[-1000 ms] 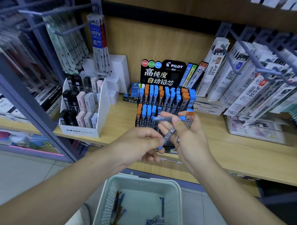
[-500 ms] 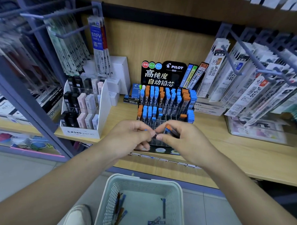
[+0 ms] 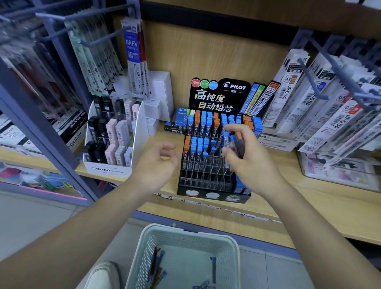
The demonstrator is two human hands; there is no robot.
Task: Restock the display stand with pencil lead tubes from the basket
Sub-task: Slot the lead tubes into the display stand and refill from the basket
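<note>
The black Pilot display stand (image 3: pixel 205 183) sits on the wooden shelf, its back rows filled with blue- and orange-capped lead tubes and its front slots bare. My right hand (image 3: pixel 247 159) hovers over the stand's right side and grips a few lead tubes (image 3: pixel 236 142), one blue-capped and one orange-capped, held upright. My left hand (image 3: pixel 156 162) hangs left of the stand with loosely curled fingers and holds nothing. Below, the pale green basket (image 3: pixel 182 237) on the floor holds several more tubes (image 3: pixel 157 266).
A white Mono lead display (image 3: pixel 112 141) stands left of the stand. Hanging refill packs on pegs (image 3: pixel 329 101) crowd the right side, and more hang at the left (image 3: pixel 132 55). A clear box (image 3: pixel 335 171) sits on the shelf at right. A shoe (image 3: pixel 102 279) shows beside the basket.
The two hands, joined in front of the stand earlier, have parted. My left hand let go and drew left; my right hand rose over the stand with the tubes.
</note>
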